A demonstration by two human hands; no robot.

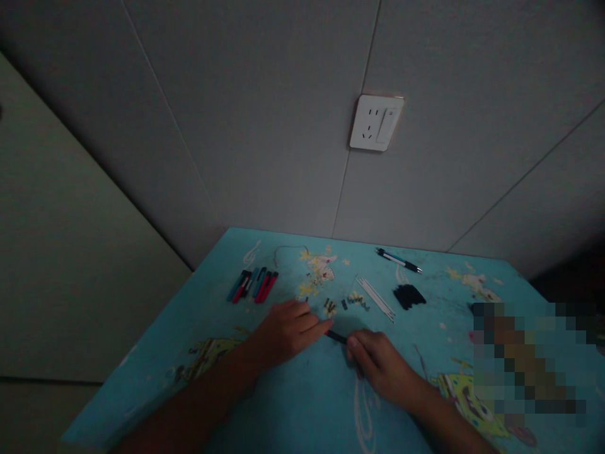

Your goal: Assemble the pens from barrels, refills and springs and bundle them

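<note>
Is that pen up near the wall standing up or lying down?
Lying down: the pen stretches lengthwise along the blue tabletop.

No words, brands or numbers legible. White wall socket plate (366,135) carries one tiny dark mark at the top of its switch (387,125), too small to make out; pale curling marks (357,403) printed on the blue tabletop (302,410) form no readable letters.

White sticks (377,299) lie between the right hand (380,364) and pen (399,260)
</note>
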